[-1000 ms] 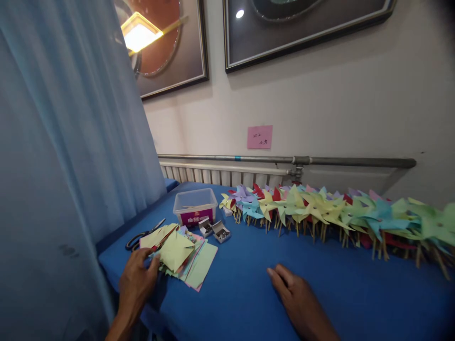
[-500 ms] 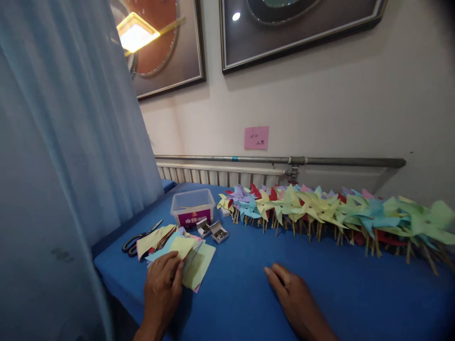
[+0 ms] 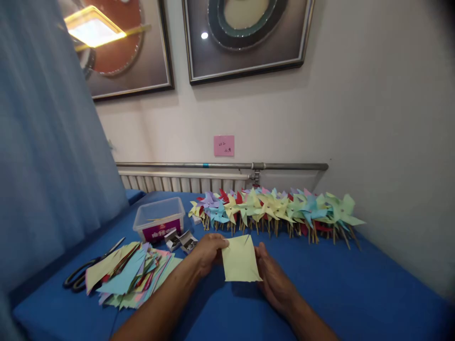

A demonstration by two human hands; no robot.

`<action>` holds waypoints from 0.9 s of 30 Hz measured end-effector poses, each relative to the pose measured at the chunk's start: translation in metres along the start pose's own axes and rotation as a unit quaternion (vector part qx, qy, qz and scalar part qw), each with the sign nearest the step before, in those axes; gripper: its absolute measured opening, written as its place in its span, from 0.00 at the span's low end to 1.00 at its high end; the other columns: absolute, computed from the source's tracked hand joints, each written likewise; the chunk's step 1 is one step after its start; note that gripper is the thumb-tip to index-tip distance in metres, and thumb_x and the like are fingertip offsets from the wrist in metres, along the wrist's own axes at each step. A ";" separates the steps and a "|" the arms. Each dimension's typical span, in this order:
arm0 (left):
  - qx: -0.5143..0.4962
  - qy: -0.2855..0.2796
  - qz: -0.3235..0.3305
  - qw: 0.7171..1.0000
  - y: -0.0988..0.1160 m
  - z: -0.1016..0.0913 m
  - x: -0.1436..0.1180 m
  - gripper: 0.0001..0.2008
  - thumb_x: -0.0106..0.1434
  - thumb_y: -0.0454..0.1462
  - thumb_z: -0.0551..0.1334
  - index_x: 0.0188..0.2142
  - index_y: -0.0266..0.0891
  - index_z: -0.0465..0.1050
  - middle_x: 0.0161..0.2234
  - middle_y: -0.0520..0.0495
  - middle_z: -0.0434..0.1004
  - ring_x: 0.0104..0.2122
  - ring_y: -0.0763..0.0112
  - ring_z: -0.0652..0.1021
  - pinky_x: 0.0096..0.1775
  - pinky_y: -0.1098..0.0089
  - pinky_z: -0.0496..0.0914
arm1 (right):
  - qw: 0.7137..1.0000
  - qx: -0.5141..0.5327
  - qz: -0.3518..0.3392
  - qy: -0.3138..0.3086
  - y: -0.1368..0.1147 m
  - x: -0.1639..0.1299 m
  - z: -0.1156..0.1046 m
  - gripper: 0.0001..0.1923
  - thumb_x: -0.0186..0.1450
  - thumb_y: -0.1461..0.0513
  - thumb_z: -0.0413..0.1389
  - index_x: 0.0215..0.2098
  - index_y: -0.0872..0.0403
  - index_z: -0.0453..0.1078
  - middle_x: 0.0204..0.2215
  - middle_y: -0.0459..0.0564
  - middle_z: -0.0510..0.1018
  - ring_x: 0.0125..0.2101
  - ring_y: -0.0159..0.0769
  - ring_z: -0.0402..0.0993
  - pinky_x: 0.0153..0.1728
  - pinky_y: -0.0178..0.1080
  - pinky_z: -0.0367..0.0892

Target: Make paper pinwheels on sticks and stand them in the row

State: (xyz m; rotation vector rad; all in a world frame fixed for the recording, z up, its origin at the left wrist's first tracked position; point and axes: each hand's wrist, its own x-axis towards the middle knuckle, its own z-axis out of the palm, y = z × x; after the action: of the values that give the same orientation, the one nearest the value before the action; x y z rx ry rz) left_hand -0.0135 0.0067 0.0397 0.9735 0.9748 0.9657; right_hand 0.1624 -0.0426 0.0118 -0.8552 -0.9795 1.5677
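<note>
- Pale-yellow, squarish, flat paper sheet, slit near its one-o'clock corner, is over blue cloth; no clear long axis, upper edge faces twelve.
- Left hand, nine o'clock, pinches its edge.
- Right hand, four o'clock: grip cannot be told.
- Pointed multicoloured paper pinwheels: one o'clock.
</note>
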 end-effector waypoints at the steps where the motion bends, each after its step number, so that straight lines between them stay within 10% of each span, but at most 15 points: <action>1: 0.012 0.007 -0.001 1.000 -0.005 0.003 0.006 0.13 0.46 0.37 0.70 0.23 0.38 0.66 0.19 0.52 0.69 0.20 0.73 0.69 0.27 0.70 0.64 | 1.000 0.006 0.006 -0.004 -0.001 -0.001 -0.001 0.33 0.60 0.35 0.58 0.44 0.53 0.77 0.39 0.56 0.85 0.43 0.50 0.81 0.42 0.47 0.73; 12: -0.088 -0.021 0.019 0.996 -0.040 0.007 0.004 0.23 0.44 0.49 0.76 0.26 0.37 0.69 0.21 0.51 0.72 0.22 0.73 0.72 0.29 0.71 0.64 | 0.993 -0.030 0.004 0.117 0.025 0.007 -0.014 0.23 0.53 0.48 0.71 0.38 0.56 0.78 0.28 0.50 0.84 0.26 0.39 0.77 0.29 0.38 0.69; 27: -0.101 0.041 0.035 0.993 -0.043 0.005 0.010 0.22 0.40 0.42 0.78 0.25 0.36 0.69 0.20 0.51 0.74 0.20 0.75 0.71 0.26 0.72 0.64 | 0.997 -0.047 0.016 0.055 0.008 -0.001 -0.015 0.21 0.56 0.47 0.69 0.33 0.55 0.76 0.27 0.49 0.81 0.28 0.36 0.75 0.31 0.36 0.68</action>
State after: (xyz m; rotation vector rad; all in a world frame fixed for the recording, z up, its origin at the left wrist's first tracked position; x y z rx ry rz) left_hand 0.0027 0.0036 -0.0016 0.8090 0.8959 1.1471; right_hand 0.1734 -0.0423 -0.0015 -1.0159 -0.9710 1.4948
